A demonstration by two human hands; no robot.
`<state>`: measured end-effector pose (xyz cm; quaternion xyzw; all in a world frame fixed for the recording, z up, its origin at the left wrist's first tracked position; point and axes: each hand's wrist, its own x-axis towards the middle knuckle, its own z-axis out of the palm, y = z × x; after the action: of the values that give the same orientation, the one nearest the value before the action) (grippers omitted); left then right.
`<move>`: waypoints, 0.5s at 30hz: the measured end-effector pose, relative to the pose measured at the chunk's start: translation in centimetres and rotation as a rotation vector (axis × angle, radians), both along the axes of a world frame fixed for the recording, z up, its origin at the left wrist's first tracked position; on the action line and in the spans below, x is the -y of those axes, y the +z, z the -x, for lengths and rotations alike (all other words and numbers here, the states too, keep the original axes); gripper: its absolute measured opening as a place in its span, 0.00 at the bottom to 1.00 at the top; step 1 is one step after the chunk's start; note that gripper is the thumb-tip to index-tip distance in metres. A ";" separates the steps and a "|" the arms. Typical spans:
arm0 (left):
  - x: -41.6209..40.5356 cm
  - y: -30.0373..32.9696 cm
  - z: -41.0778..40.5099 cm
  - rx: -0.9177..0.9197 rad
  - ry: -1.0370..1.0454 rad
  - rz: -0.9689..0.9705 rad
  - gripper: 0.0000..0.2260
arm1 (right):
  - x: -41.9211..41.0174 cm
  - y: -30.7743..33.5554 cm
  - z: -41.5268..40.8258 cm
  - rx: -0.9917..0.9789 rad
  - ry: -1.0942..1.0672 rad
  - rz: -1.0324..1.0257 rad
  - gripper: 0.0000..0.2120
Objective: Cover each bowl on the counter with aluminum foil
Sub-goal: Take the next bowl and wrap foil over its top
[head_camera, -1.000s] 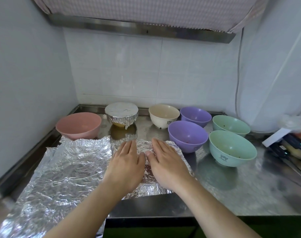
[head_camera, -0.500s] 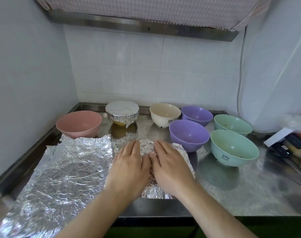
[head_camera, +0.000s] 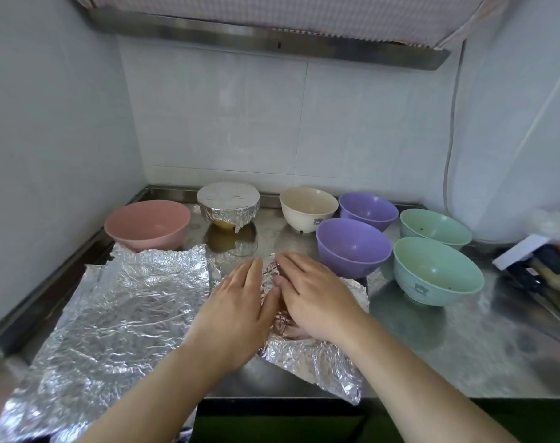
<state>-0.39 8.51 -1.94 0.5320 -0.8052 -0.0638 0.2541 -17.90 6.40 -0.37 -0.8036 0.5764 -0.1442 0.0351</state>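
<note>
Together, both hands lay flat, palms down and fingers straight, on a crumpled foil piece (head_camera: 317,356) at the front of the steel counter (head_camera: 464,346). The left hand (head_camera: 237,314) and the right hand (head_camera: 313,298) sat side by side, thumbs touching, neither one gripping the foil. Just left of the left hand spread a larger wrinkled foil sheet (head_camera: 118,314). Beyond the fingertips stood seven bowls: one foil-covered bowl (head_camera: 228,203), one pink bowl (head_camera: 147,223) to its left, one cream bowl (head_camera: 308,207), two purple bowls (head_camera: 353,246) (head_camera: 368,210) and two green bowls (head_camera: 438,270) (head_camera: 435,227) off to the right. Six were uncovered.
</note>
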 end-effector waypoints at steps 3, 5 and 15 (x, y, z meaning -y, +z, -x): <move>-1.6 -0.4 1.3 -0.033 0.066 -0.046 0.31 | -0.4 -0.2 -0.2 -0.004 -0.091 0.039 0.34; -2.4 -0.9 2.8 -0.034 0.119 -0.078 0.33 | -0.8 -0.2 -0.4 0.029 -0.137 0.047 0.37; -0.1 -0.4 1.2 -0.009 -0.077 -0.027 0.37 | -0.5 0.8 0.8 0.020 -0.107 -0.075 0.25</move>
<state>-1.62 8.63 -2.38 0.5035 -0.8230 -0.0868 0.2481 -18.70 6.87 0.40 -0.7681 0.6234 -0.1324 0.0632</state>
